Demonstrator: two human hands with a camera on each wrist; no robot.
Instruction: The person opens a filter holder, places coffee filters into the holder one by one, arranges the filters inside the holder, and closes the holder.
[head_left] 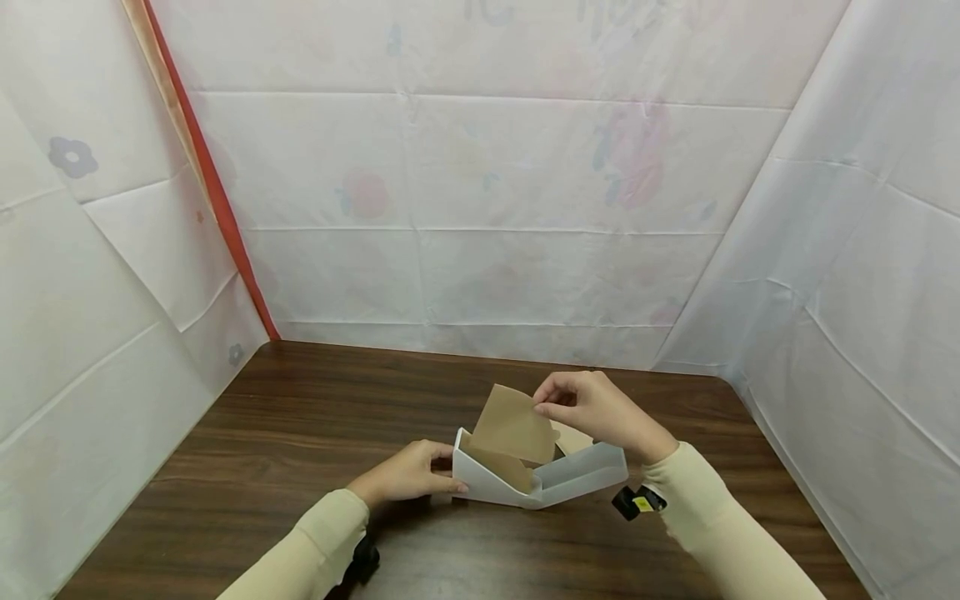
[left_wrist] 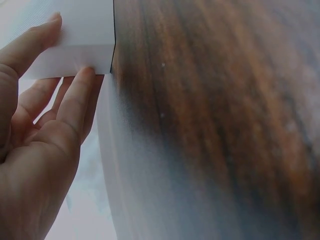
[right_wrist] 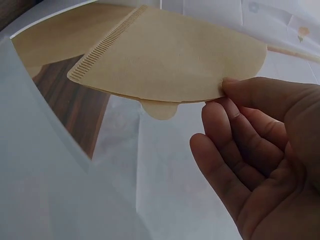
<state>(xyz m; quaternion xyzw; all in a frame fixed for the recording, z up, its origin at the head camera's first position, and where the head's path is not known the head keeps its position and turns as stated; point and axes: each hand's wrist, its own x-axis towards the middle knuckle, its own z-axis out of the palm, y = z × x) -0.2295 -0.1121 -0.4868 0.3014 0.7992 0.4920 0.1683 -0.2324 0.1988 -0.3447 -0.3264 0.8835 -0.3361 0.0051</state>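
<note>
A white cardboard box (head_left: 487, 485) lies on the table with its lid (head_left: 588, 475) folded open to the right. My left hand (head_left: 405, 473) grips the box's left end, thumb on the near side and fingertips against the end in the left wrist view. Above the box's opening, my right hand (head_left: 596, 408) pinches a brown paper coffee filter (right_wrist: 170, 55) at its edge between thumb and fingers. The filter is cone-shaped, with a crimped seam and a small rounded tab (right_wrist: 161, 110). More brown paper (head_left: 512, 468) shows inside the box, partly hidden by the raised filter.
A pale tan flap (head_left: 572, 437) shows behind the lid. The dark wood-grain table (head_left: 300, 433) extends around the box. White patterned sheets hang as a back wall (head_left: 480, 208) and at both sides, with a red strip (head_left: 217, 192) at the left corner.
</note>
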